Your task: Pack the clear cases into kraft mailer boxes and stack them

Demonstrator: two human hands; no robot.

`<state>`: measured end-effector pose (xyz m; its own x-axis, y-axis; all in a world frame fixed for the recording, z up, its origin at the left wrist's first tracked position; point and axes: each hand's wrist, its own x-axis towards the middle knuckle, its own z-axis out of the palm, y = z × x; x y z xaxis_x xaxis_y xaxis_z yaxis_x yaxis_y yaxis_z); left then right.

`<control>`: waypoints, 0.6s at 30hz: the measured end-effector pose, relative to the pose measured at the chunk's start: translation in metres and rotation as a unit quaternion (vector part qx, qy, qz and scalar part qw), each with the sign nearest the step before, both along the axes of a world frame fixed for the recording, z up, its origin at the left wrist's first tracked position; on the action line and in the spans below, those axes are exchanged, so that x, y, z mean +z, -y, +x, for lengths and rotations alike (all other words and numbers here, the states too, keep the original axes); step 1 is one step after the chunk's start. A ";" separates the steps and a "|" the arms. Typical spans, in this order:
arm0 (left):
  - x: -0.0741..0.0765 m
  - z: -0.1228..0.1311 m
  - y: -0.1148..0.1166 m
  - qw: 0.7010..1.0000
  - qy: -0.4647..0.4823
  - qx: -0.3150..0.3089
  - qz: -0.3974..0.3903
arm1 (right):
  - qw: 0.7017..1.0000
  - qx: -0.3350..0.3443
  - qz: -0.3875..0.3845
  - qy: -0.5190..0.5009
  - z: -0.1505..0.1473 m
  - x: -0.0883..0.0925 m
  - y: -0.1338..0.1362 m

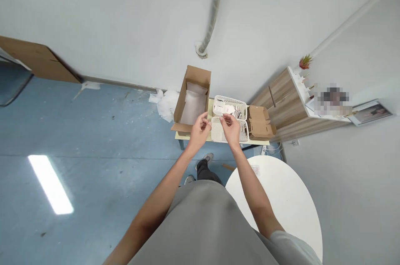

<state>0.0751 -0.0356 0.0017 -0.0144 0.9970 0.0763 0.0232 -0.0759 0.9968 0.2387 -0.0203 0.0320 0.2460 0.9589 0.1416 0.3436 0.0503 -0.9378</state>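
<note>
My left hand (200,128) and my right hand (230,128) are raised together over the near white plastic basket (216,133) on a small pale table (256,142). Both hands have fingers pinched, and a small clear or white item seems stretched between them; it is too small to name. Behind the near basket stands a second white basket (231,101) holding several small white and dark items. An open cardboard box (193,98) with white padding inside sits left of the baskets.
Small folded brown cartons (259,122) lie right of the baskets. A round white table (281,198) is at my right side. A wooden cabinet (281,98) with a plant stands at the wall. White packing scraps (165,104) lie on the blue floor.
</note>
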 end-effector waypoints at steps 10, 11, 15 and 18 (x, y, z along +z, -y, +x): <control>-0.017 -0.036 -0.014 0.996 0.064 0.060 0.017 | 0.970 0.153 0.043 0.183 -0.058 0.027 -0.066; -0.017 -0.036 -0.018 0.996 0.062 0.062 0.014 | 0.958 0.170 0.030 0.230 -0.061 0.028 -0.079; -0.016 -0.040 -0.040 0.997 0.055 0.063 0.001 | 0.875 0.251 -0.038 0.413 -0.079 0.031 -0.141; -0.016 -0.045 -0.059 0.997 0.049 0.065 -0.016 | 0.799 0.288 -0.097 0.518 -0.102 0.026 -0.184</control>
